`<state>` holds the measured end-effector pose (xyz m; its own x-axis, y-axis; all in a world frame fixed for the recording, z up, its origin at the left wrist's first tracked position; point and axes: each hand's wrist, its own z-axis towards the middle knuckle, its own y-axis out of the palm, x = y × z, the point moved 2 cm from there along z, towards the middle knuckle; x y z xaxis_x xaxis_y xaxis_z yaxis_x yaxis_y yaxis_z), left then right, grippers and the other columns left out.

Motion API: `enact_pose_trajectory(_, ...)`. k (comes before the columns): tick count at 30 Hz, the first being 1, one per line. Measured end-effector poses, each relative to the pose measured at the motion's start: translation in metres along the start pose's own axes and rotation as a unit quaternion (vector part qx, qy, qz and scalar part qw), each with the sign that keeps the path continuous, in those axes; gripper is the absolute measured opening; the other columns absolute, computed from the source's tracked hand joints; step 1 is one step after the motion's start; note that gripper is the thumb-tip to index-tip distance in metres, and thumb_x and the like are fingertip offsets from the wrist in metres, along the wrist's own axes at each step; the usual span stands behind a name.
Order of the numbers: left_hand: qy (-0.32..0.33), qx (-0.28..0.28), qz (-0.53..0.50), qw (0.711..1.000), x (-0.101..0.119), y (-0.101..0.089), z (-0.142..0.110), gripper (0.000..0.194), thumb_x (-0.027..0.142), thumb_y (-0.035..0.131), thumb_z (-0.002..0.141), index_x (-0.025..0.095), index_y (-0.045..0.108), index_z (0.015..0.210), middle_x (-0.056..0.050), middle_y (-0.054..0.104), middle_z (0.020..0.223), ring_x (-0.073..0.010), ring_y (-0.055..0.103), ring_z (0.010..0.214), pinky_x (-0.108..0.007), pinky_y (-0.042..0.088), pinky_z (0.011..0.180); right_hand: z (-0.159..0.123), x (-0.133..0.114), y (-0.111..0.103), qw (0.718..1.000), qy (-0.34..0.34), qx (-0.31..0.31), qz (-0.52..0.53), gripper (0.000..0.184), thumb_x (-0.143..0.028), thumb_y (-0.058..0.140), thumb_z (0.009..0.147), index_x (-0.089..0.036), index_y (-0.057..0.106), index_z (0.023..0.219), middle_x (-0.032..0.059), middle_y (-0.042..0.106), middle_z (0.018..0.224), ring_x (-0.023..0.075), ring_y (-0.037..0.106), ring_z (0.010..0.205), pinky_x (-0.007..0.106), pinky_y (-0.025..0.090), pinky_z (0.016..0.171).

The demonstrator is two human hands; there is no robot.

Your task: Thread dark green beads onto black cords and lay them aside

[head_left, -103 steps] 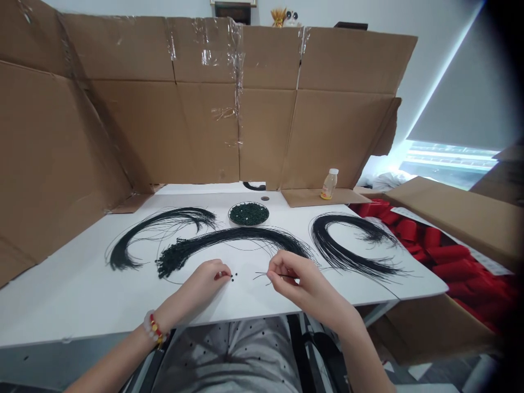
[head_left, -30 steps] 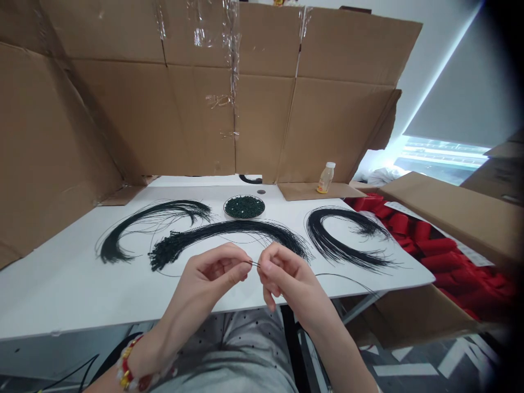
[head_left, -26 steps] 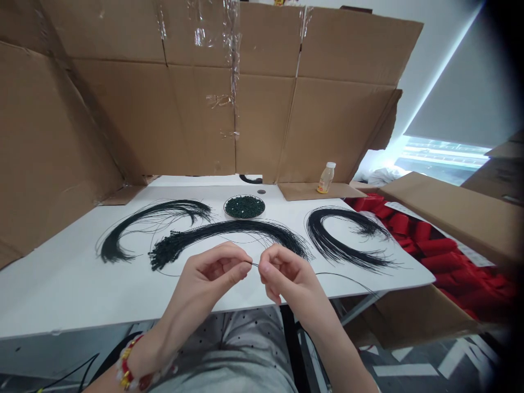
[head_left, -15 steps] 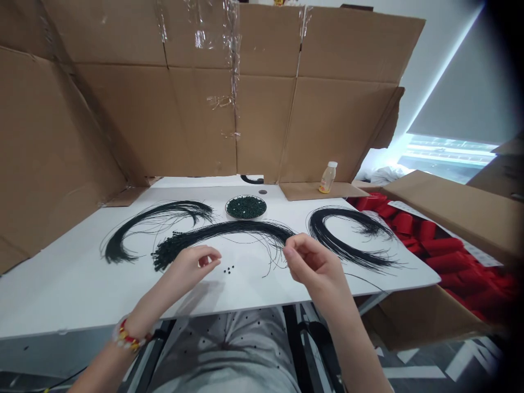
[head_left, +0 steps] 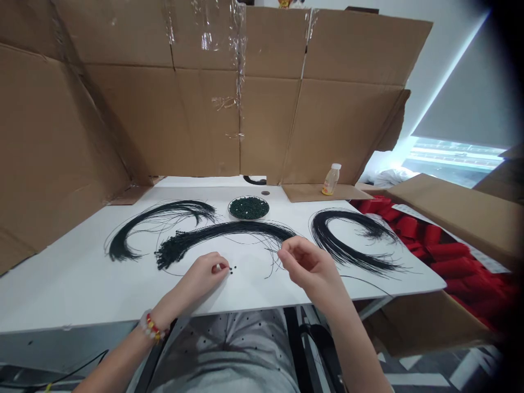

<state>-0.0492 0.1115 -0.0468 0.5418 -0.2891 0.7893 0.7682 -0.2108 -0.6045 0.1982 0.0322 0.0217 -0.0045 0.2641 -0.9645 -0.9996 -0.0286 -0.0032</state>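
Observation:
My left hand [head_left: 209, 271] rests low over the white table, thumb and index finger pinched beside a few tiny dark beads [head_left: 233, 269]. Whether a bead is between those fingertips is too small to tell. My right hand [head_left: 308, 263] is raised at the loose end of the middle bundle of thin black cords [head_left: 229, 227], its thumb and forefinger pinched together; what they hold cannot be made out. Dark bead-like pieces [head_left: 171, 249] cluster at that bundle's left end. A round dish [head_left: 248, 218] behind the bundle is full of small dark green beads.
Curved black cord bundles lie at left [head_left: 135, 225] and right [head_left: 327, 240]. A single cord [head_left: 368, 281] trails along the right side. Cardboard walls [head_left: 196, 120] stand behind, with a small bottle [head_left: 331, 180] before them. A carton [head_left: 450, 207] of red rolls [head_left: 450, 252] sits at right.
My left hand has moved right and down to the loose beads, its fingertips now beside them. My right hand stays nearly in place, still pinched. The view has shifted slightly.

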Motion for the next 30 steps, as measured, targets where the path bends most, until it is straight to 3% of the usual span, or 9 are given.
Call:
enact_pose_trajectory(4,-0.047,0.002,-0.131,0.99,0.014,-0.003,-0.004,0.018,0.037,0.077,0.076,0.019,0.078,0.075,-0.005,0.07,0.077,-0.0183,0.051,0.068,-0.031,0.04,0.067,0.005,0.011,0.006,0.999,0.018,-0.039,0.013,0.024,-0.039,0.069,0.093,-0.02,0.063,0.081,-0.0045,0.049,0.067,0.0098,0.044,0.057,0.02,0.041,0.049)
enact_pose_trajectory(8,-0.078,0.011,-0.279,0.957,0.049,0.001,-0.019,0.032,0.051,0.077,0.078,0.019,0.076,0.08,0.0,0.06,0.069,-0.0152,0.051,0.066,-0.029,0.046,0.068,0.005,0.016,0.019,0.998,-0.009,-0.059,0.037,0.017,-0.033,0.071,0.093,-0.02,0.069,0.081,0.0007,0.066,0.083,0.0136,0.061,0.075,0.023,0.058,0.064)
enact_pose_trajectory(10,-0.093,0.009,-0.376,0.922,0.068,0.006,-0.028,0.033,0.05,0.082,0.076,0.018,0.075,0.077,0.0,0.059,0.07,-0.0139,0.052,0.068,-0.027,0.049,0.071,0.001,0.016,0.027,0.995,-0.038,-0.039,0.079,0.014,-0.03,0.071,0.093,-0.022,0.07,0.082,0.0013,0.071,0.09,0.0146,0.067,0.082,0.024,0.061,0.071)
enact_pose_trajectory(14,-0.126,-0.022,-0.586,0.8,0.096,0.02,-0.045,0.019,0.032,0.089,0.076,0.016,0.078,0.077,-0.003,0.067,0.08,-0.0119,0.059,0.078,-0.022,0.053,0.078,-0.01,0.01,0.039,0.988,-0.081,-0.014,0.134,0.011,-0.019,0.07,0.093,-0.022,0.07,0.083,0.0009,0.077,0.095,0.0141,0.074,0.089,0.023,0.063,0.082)
enact_pose_trajectory(17,-0.129,-0.024,-0.633,0.763,0.105,0.025,-0.054,0.012,0.026,0.084,0.084,0.015,0.08,0.083,-0.004,0.072,0.088,-0.0113,0.063,0.083,-0.021,0.055,0.081,-0.016,0.005,0.039,0.987,-0.095,-0.004,0.13,0.013,-0.014,0.07,0.092,-0.022,0.068,0.082,0.0001,0.08,0.097,0.0127,0.076,0.089,0.021,0.062,0.085)
enact_pose_trajectory(21,-0.15,-0.004,-0.652,0.744,0.107,0.028,-0.058,0.009,0.024,0.082,0.086,0.015,0.08,0.089,-0.005,0.076,0.096,-0.0126,0.067,0.091,-0.024,0.056,0.091,-0.02,-0.001,0.036,0.989,-0.118,0.007,0.093,0.015,-0.011,0.072,0.089,-0.022,0.068,0.08,-0.0011,0.08,0.098,0.012,0.076,0.092,0.02,0.062,0.087)
enact_pose_trajectory(30,-0.143,0.001,-0.646,0.749,0.116,0.03,-0.057,0.013,0.023,0.085,0.082,0.013,0.079,0.086,-0.004,0.072,0.09,-0.0121,0.064,0.082,-0.023,0.057,0.079,-0.025,-0.007,0.033,0.986,-0.164,0.025,0.037,0.015,-0.01,0.072,0.088,-0.023,0.067,0.082,-0.0024,0.081,0.098,0.0109,0.076,0.091,0.018,0.061,0.086)
